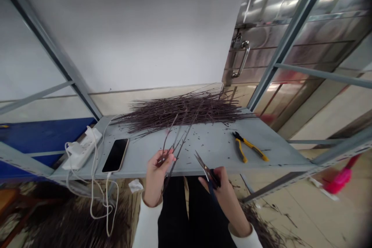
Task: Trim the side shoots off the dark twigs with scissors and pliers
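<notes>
Seen from the head camera, the left hand (156,176) sits at about seven o'clock, closed around a small bunch of thin dark twigs (174,151), with the thumb and fingers pinching them together and the stems fanning upward past the shelf edge. The right hand (222,197), at about five o'clock, is curled around the dark handles of a pair of scissors (207,172), whose steel blades point toward ten o'clock, just beside the twigs but not touching them; how far the blades are open is hard to tell. Both hands are over the front edge of a grey metal shelf (270,162), which is scattered with small dark clippings. A large heap of loose twigs (180,110) lies across its back at twelve o'clock, and yellow-handled pliers (247,146) lie at three o'clock. At nine o'clock, a smartphone (115,155) lies next to a white power strip (83,148), its white charging cable (100,197) hanging over the edge. A crumpled tissue (135,185) lies below the shelf near the left hand. More twigs cover the floor at seven o'clock (72,221) and five o'clock (258,224).
</notes>
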`<action>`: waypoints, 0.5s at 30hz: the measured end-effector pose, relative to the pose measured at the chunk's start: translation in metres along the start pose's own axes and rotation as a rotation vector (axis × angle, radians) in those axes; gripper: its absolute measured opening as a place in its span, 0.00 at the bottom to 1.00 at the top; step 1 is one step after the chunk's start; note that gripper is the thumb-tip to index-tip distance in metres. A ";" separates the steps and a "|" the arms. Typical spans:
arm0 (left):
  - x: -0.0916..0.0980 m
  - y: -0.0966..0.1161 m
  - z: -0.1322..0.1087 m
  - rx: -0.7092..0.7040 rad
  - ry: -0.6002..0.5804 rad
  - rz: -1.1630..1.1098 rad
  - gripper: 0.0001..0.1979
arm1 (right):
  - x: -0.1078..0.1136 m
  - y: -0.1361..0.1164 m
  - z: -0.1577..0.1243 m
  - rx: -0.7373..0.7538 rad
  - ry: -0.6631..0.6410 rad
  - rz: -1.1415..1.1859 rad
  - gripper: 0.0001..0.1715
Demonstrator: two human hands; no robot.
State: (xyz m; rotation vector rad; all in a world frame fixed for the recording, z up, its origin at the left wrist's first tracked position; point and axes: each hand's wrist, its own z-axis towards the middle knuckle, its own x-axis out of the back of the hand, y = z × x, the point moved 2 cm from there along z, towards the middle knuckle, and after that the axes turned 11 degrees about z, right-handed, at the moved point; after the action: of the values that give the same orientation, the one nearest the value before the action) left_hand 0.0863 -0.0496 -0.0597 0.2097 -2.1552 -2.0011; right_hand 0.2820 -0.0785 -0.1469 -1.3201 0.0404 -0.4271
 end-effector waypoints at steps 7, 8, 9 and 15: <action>0.006 -0.007 0.001 0.018 0.001 -0.002 0.14 | 0.030 0.035 0.039 -0.174 0.128 -0.299 0.19; 0.007 -0.007 0.001 0.024 0.011 -0.010 0.14 | 0.032 0.037 0.052 -0.176 0.133 -0.316 0.18; 0.008 -0.006 0.001 0.029 0.020 -0.021 0.14 | 0.031 0.040 0.065 -0.175 0.130 -0.330 0.18; 0.008 0.003 -0.005 0.059 0.014 -0.057 0.13 | 0.013 0.035 0.122 -0.092 0.048 -0.402 0.17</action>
State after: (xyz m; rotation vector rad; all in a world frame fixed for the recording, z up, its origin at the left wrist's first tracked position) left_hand 0.0796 -0.0565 -0.0564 0.2966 -2.2254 -1.9618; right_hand 0.3366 0.0367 -0.1450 -1.4108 -0.1703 -0.8058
